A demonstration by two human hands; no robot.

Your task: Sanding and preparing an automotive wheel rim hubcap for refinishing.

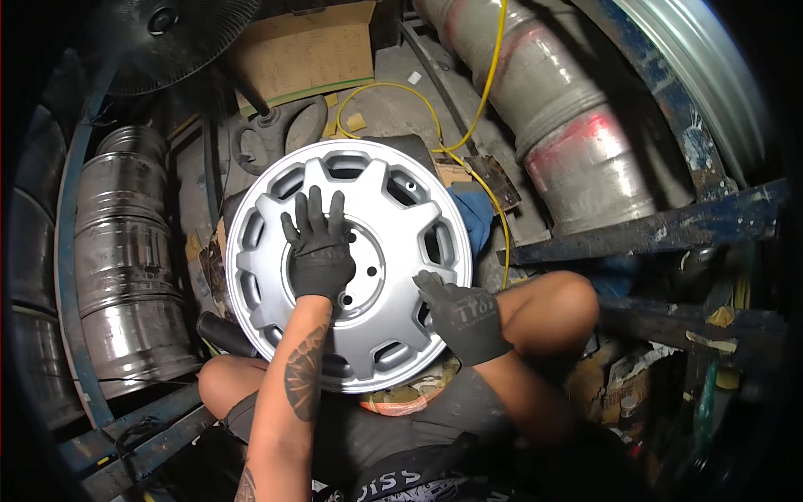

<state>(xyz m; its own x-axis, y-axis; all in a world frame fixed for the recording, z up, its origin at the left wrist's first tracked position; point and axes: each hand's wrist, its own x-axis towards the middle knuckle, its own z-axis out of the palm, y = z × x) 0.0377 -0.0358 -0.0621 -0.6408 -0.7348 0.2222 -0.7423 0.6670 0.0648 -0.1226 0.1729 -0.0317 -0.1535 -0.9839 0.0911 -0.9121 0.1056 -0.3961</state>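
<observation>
A silver alloy wheel rim lies face up between my knees, its slots running around the edge and bolt holes around the hub. My left hand, in a dark grey work glove, rests flat on the middle of the rim with its fingers spread, covering part of the hub. At the rim's right side is my right hand, gloved alike. Its fingers are drawn together against the wheel face near a slot. Whatever they may pinch is hidden under the glove.
Stacked metal rims stand on the left and upper right beside blue metal frames. Behind the wheel are a black fan, a cardboard box and a yellow hose. A blue cloth lies by the rim's right edge.
</observation>
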